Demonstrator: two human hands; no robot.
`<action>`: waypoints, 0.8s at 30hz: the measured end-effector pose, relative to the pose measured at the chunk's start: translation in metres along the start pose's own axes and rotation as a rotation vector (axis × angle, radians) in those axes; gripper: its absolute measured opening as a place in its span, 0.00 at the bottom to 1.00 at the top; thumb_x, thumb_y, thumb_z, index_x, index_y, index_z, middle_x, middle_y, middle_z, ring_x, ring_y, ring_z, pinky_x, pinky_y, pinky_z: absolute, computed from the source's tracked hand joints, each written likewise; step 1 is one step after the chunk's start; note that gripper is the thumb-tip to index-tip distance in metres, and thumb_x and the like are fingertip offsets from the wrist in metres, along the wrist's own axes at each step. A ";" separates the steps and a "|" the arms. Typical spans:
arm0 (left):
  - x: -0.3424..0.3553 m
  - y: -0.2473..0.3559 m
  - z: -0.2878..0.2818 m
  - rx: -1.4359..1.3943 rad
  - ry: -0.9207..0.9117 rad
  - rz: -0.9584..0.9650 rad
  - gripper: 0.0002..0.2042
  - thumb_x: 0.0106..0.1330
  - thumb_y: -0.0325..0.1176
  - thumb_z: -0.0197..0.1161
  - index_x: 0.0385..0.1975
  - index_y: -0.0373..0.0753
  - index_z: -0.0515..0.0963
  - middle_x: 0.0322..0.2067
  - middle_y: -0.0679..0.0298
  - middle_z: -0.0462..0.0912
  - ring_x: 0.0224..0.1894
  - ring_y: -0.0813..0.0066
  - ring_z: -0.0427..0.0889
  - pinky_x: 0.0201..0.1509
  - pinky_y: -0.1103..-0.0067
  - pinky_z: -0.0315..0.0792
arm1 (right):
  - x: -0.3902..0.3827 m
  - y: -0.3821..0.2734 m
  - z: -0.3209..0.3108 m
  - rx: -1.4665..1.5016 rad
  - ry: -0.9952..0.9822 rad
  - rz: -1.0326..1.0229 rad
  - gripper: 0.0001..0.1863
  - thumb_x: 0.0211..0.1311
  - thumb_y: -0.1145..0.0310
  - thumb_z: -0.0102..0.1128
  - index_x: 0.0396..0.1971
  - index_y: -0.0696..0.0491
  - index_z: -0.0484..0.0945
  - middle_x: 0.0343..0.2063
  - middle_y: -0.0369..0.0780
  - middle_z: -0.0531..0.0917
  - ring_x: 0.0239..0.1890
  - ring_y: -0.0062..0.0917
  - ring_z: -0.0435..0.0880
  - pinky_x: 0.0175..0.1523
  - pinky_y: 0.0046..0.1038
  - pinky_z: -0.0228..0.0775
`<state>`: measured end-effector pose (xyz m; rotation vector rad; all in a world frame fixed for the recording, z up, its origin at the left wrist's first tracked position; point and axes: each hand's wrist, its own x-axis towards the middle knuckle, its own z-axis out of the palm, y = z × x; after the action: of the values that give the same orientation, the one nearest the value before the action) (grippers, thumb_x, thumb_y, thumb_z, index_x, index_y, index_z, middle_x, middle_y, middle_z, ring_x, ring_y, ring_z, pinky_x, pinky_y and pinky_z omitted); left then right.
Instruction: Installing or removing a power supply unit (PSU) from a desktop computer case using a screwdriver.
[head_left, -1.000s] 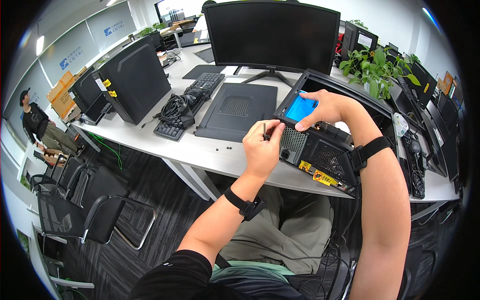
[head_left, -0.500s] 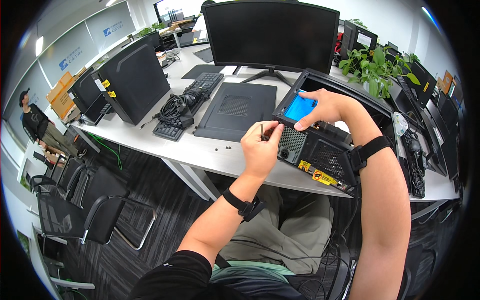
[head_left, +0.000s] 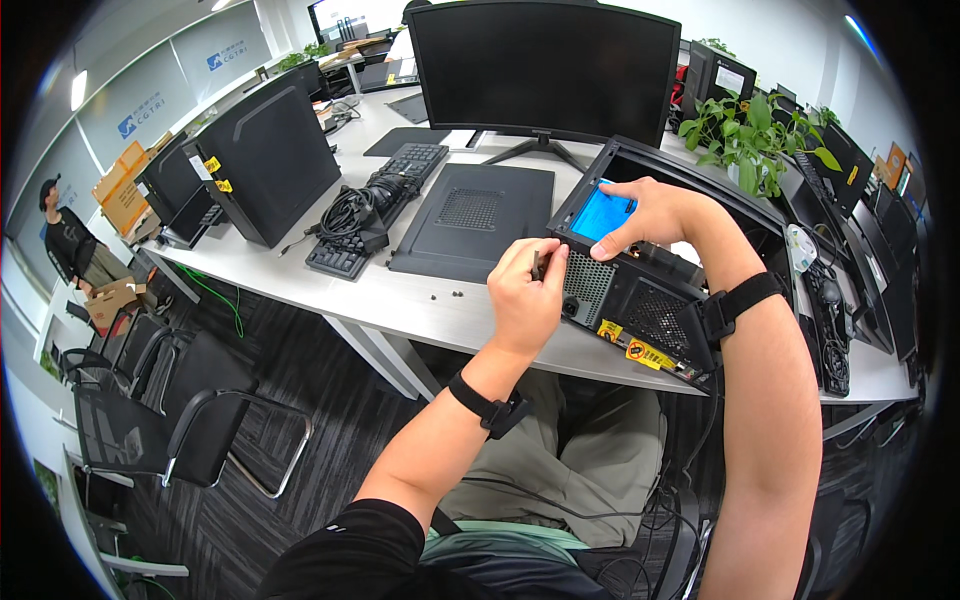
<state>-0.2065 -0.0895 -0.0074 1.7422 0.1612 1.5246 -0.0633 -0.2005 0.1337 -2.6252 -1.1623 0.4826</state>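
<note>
An open black desktop computer case (head_left: 685, 280) lies on the desk in front of me. Inside its near-left corner is a power supply unit (head_left: 598, 213) with a bright blue top. My right hand (head_left: 650, 215) grips this unit, thumb on the blue top and the other fingers reaching over its far side, partly hidden. At the corner beside the grey perforated back panel (head_left: 588, 283), my left hand (head_left: 525, 295) is closed in a pinch around a small dark tool (head_left: 540, 266). The tool's kind and tip are hidden by the fingers.
Left of the case lie a black side panel (head_left: 480, 220), several small screws (head_left: 457, 293) and a keyboard (head_left: 345, 255) under coiled cables. A monitor (head_left: 545, 75) stands behind, a plant (head_left: 755, 130) to the right. Another person (head_left: 75, 240) stands at far left.
My left hand has shifted slightly right and the dark tool in it has turned. My right hand stays on the power supply unit. At far left, a cardboard box shows more by the other person.
</note>
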 end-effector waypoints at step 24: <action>0.017 0.020 -0.049 -0.959 -0.272 -0.910 0.14 0.76 0.34 0.50 0.48 0.28 0.74 0.31 0.60 0.78 0.25 0.78 0.72 0.29 0.77 0.71 | -0.003 0.001 -0.001 -0.016 -0.035 -0.001 0.66 0.27 0.34 0.79 0.72 0.47 0.62 0.68 0.50 0.61 0.69 0.47 0.65 0.70 0.42 0.60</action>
<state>-0.2533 -0.0698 0.0158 0.8536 0.0462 0.5083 -0.0644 -0.2032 0.1351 -2.6393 -1.1826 0.5236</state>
